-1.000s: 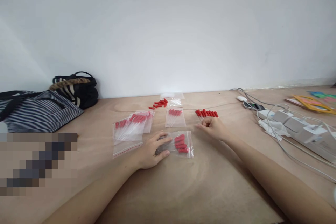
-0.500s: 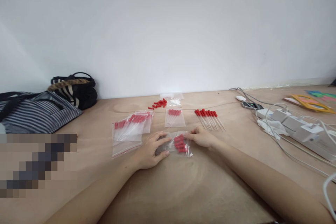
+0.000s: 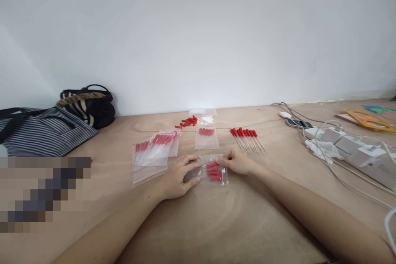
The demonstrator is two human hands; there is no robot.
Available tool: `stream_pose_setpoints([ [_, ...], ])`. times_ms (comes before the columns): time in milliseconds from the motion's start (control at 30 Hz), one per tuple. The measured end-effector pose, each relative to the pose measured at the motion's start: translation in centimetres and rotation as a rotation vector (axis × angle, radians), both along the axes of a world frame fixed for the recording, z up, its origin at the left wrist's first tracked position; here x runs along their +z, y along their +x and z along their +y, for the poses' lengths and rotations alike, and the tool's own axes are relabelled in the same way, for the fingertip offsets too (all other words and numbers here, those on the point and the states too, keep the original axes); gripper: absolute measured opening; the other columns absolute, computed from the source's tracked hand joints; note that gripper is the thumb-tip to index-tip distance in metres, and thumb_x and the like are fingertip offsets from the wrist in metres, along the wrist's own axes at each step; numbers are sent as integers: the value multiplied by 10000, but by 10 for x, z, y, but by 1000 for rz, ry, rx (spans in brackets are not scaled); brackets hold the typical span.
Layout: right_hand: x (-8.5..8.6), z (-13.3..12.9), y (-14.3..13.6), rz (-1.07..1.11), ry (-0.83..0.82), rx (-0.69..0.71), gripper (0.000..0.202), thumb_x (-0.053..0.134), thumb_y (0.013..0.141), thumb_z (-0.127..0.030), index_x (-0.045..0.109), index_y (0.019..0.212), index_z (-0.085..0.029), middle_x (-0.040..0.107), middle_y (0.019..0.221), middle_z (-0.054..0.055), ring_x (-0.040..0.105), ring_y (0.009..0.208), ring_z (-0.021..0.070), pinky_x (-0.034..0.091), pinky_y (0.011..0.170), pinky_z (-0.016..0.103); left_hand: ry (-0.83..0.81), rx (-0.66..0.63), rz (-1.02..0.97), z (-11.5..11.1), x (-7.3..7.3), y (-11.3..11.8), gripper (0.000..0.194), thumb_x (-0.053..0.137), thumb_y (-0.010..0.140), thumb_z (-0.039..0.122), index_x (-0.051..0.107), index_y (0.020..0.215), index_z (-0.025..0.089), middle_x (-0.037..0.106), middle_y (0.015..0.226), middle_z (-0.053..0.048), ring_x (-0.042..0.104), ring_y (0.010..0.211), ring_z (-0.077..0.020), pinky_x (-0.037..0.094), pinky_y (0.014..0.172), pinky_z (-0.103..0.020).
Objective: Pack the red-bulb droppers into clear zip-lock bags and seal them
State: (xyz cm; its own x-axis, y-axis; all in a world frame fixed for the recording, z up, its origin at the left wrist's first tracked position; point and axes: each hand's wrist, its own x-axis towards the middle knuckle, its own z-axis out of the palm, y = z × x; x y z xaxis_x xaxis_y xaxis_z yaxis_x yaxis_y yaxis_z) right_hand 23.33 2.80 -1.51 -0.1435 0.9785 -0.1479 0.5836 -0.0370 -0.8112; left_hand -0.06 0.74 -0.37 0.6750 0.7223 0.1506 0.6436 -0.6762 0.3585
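On the table in front of me lies a clear zip bag (image 3: 204, 171) with several red-bulbed glass droppers (image 3: 214, 171) inside, bulbs towards the right. My left hand (image 3: 182, 176) grips the bag's left end, its thumb on the near side and fingers on the far side. With a pinch of thumb and fingers, my right hand (image 3: 234, 162) holds the bag's upper right edge. Just beyond lies another small bag of droppers (image 3: 206, 138). Filled dropper bags (image 3: 151, 152) overlap one another to the left. Loose droppers (image 3: 246, 138) lie in a row beyond my right hand.
Loose red rubber bulbs (image 3: 188, 122) and a bag with thin clear tubes (image 3: 206, 120) lie near the wall. A striped bag (image 3: 46, 132) and a black bag (image 3: 99, 109) stand at left. On the right are a power strip (image 3: 374, 173), cables and a yellow frame (image 3: 369, 121).
My right hand's fingers have shifted slightly along the bag's upper right edge, and the bag's right end lies flatter. My left hand stays in place.
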Motion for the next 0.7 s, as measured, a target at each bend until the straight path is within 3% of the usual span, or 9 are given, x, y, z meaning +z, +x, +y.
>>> stream_pose_setpoints([
  [133,1,7,24,-8,68,33,425,495,702,-524,462,479,-164,360,441,-60,353,469,74,268,498,219,-18,-7,-9,0,1,-1,378,492,827,288,485,1202,241,405,1297,-84,396,1189,-241,340,990,-430],
  [300,0,14,48,-2,279,-15,208,589,665,-367,584,680,-159,542,623,-13,447,556,105,332,528,230,-20,-8,6,-1,2,-1,390,498,824,273,483,1212,242,414,1286,-88,385,1197,-244,330,995,-436],
  [400,4,8,45,-46,392,172,164,552,725,-313,628,735,-169,591,702,17,502,644,133,372,609,257,-14,-14,6,1,1,-2,403,498,823,263,470,1225,250,405,1292,-85,350,1221,-252,314,1003,-448],
  [500,8,0,36,-185,602,372,226,543,728,-190,645,929,-213,600,874,42,505,821,172,361,750,318,-11,-20,3,4,0,-3,407,492,824,243,464,1230,261,405,1294,-77,334,1229,-255,304,1005,-457],
  [600,9,-5,29,-359,765,444,370,552,714,-135,614,1057,-256,573,928,58,467,858,192,312,790,370,-9,-34,-8,6,-1,-4,407,481,830,238,458,1235,267,403,1292,-73,351,1216,-245,308,1005,-445],
  [700,10,-5,26,-401,820,483,365,555,734,-166,608,1080,-270,566,898,56,454,824,183,286,781,373,-4,-43,-15,6,-1,-4,399,479,831,241,463,1229,268,405,1288,-72,372,1200,-239,320,999,-434],
])
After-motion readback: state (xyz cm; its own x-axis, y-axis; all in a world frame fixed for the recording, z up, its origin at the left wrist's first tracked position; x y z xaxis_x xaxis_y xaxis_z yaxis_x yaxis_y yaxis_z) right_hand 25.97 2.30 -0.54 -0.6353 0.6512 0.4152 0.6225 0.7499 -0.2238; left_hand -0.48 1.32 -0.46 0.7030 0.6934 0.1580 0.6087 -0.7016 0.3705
